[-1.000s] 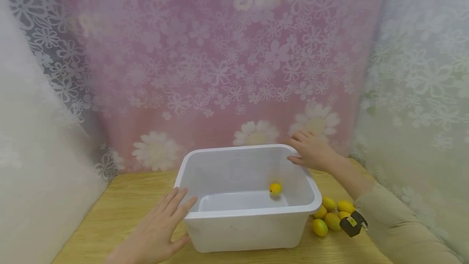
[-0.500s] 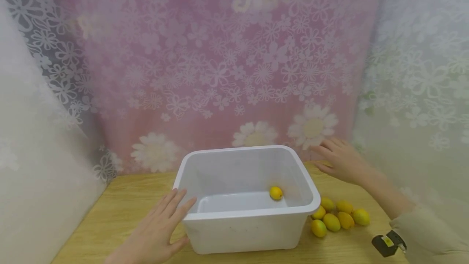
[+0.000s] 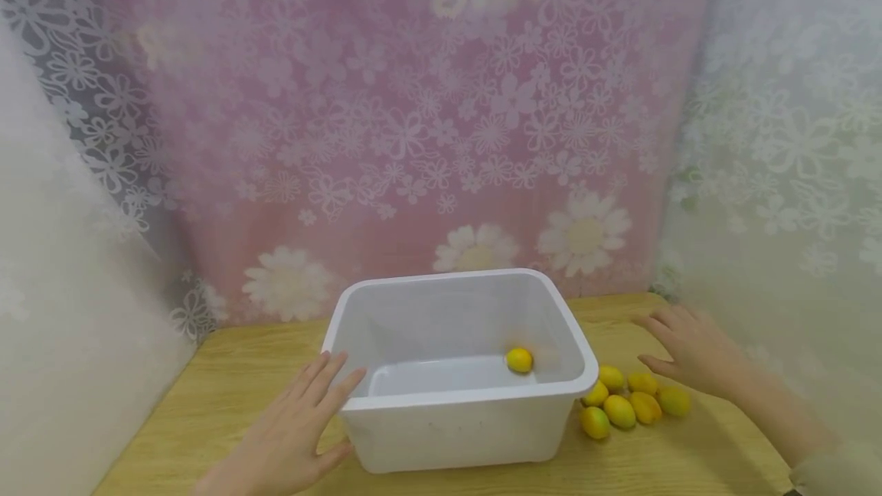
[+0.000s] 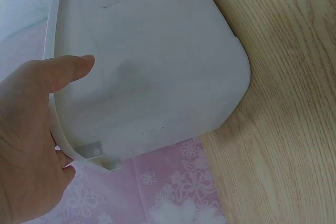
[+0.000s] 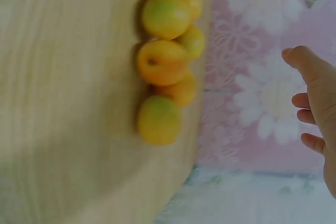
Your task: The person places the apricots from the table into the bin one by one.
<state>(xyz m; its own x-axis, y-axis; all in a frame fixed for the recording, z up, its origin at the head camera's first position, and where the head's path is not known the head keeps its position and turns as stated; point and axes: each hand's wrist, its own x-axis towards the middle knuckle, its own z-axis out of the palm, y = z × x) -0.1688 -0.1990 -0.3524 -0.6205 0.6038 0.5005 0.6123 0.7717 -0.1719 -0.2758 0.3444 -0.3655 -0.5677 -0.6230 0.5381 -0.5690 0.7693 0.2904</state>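
Note:
A white plastic tub (image 3: 451,431) stands upright on the table, with one yellow mango (image 3: 519,360) on its floor. At the tub's near left corner is my left hand (image 3: 292,416), its fingers straight and spread over the rim. The left wrist view shows its thumb (image 4: 73,70) along the outer wall, while some fingers are hidden behind the rim. My right hand (image 3: 703,350) is in the air behind and right of several yellow-green mangoes (image 3: 620,410), holding nothing. In the right wrist view these mangoes (image 5: 163,61) lie close together, apart from the fingers.
A wooden table (image 3: 248,381) bears the tub and the fruit. Pink flowered cloth (image 3: 386,136) hangs behind it, and pale cloths (image 3: 779,197) close off both sides. The loose mangoes lie against the tub's right side.
My right hand has moved from over the tub's far right rim, rightward and toward me, past the mangoes. The left hand has stayed at its corner. The mango inside has shifted slightly.

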